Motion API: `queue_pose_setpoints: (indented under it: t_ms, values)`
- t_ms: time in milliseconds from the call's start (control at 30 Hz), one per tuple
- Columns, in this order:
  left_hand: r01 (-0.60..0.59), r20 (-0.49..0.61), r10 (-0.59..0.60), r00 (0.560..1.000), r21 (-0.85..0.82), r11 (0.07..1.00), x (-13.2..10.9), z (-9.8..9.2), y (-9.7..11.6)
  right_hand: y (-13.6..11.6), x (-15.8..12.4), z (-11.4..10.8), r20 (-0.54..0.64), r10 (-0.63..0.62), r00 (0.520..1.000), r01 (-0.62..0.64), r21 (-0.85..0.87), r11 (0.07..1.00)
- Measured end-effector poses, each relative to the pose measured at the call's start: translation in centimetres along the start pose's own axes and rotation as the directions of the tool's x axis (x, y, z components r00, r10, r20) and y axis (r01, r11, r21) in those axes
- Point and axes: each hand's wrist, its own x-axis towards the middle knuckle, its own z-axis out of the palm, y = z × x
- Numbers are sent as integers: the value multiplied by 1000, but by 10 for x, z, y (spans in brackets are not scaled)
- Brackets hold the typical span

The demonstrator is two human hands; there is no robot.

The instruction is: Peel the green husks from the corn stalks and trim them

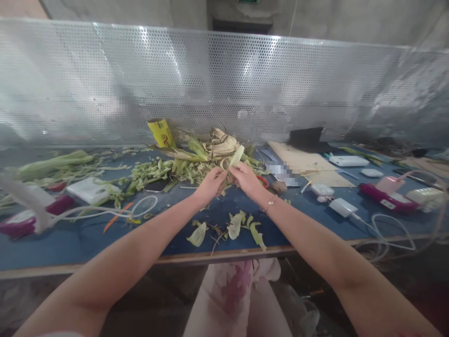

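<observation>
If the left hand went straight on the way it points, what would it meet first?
Most likely the left hand would meet the right hand, close beside it; the pale green strip might come sooner, as depth there is unclear.

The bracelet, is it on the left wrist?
No, the bracelet goes around the wrist of the right hand.

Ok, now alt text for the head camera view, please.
A person's left hand and right hand hold a pale green strip over a blue table. Behind are heaped plant pieces, a yellow container and a perforated metal screen.
</observation>
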Motion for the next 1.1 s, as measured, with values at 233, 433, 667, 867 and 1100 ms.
queue_pose_setpoints:
  t_ms: [233,433,667,867,1100]
  values:
    - [-8,-97,-2,995,-107,994,3,3,-9,-4,-2,-1,103,59,993,-67,79,995]
    - [-228,-288,335,897,349,909,4,-6,-11,1,2,-1,-78,-30,996,20,-123,992]
    - [-185,-303,354,885,469,863,-1,-3,-1,-3,-2,-6,-196,-339,920,257,-352,900]
    - [-210,-376,319,870,302,930,5,-7,-9,-15,-10,-7,10,-397,918,368,-400,839]
    - [-159,-426,36,904,-256,953,9,-1,-5,-7,-7,-5,24,-227,974,222,-328,918]
